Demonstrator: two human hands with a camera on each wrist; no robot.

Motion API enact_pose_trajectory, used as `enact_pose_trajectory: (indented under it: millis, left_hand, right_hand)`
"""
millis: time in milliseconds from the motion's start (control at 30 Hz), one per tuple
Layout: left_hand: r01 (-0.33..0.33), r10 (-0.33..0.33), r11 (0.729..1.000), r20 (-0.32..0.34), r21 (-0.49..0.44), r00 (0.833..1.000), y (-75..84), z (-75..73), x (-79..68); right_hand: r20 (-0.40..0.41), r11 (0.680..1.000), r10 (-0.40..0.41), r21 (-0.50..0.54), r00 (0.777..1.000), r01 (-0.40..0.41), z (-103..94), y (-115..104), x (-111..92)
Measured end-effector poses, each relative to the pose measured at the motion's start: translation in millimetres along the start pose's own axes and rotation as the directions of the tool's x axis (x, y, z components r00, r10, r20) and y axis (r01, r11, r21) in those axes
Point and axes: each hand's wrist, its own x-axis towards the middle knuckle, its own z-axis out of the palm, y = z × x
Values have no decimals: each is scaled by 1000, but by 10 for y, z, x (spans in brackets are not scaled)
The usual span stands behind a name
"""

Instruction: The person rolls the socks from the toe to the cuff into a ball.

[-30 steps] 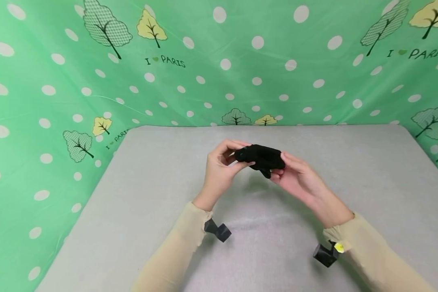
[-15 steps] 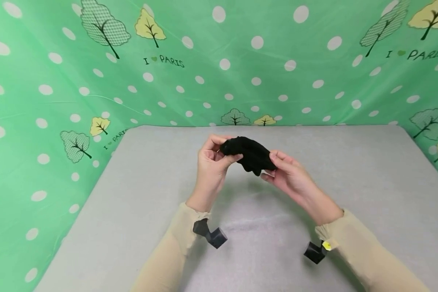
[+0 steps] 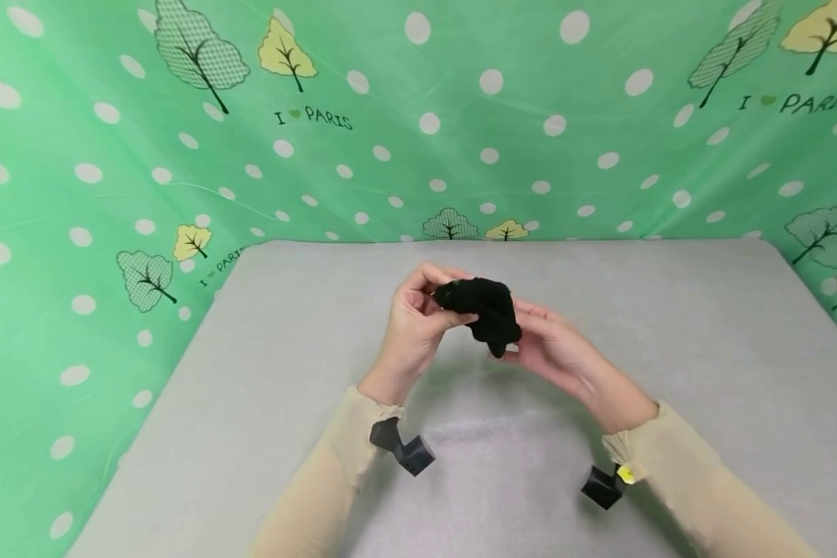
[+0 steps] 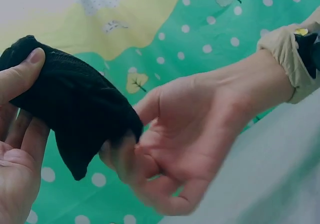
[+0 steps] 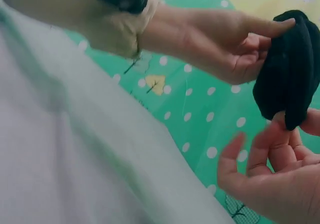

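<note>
A folded piece of soft black cloth (image 3: 488,306) is held up above the grey table between both hands. My left hand (image 3: 411,329) pinches its left end, thumb in front and fingers behind. The right hand (image 3: 565,353) is at the other end, its fingertips partly behind the cloth. In the left wrist view the cloth (image 4: 85,96) droops to a pointed flap, and the blurred right fingers curl at its far corner. The right wrist view shows the cloth's lower edge (image 5: 292,121) between the right thumb and fingers.
The grey table top (image 3: 307,333) lies under both hands. Behind it hangs a green sheet (image 3: 363,155) with white dots and printed trees. A small black camera sits at the left wrist (image 3: 415,453) and another at the right wrist (image 3: 603,487).
The cloth's right end has swung down and inward, so it looks shorter and more bunched. Over the last half second the left hand has shifted slightly right and down; the right fingers have slipped behind the cloth.
</note>
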Motion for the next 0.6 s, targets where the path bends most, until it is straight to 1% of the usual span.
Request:
enact_pose_trajectory:
  millis: [67,133,200,333,433,533,600]
  left_hand:
    - [12,-12,1000,-4,11,1000,-9,-6,1]
    - [27,-26,999,-13,31,1000,-20,-11,2]
    - [39,-38,998,-30,58,999,-33,-15,0]
    - [55,-51,994,-52,92,997,-59,-11,6]
    - [63,-60,996,-42,67,997,-88,-7,11]
    - [70,-69,997,-19,20,997,-122,-13,5]
    - [78,-78,997,-2,8,997,-145,-21,-1]
  right_hand:
    - [36,998,5,55,999,-7,-1,10,-1]
    - [41,996,-6,92,999,2,-3,17,3]
    - [21,994,-11,107,1000,9,-6,25,2]
    - [-64,997,-2,81,998,7,-3,42,-2]
    - [-110,996,4,84,994,5,8,51,-11]
    - [-126,993,11,115,992,3,25,53,-29]
    - [-129,990,12,140,992,6,37,51,-38]
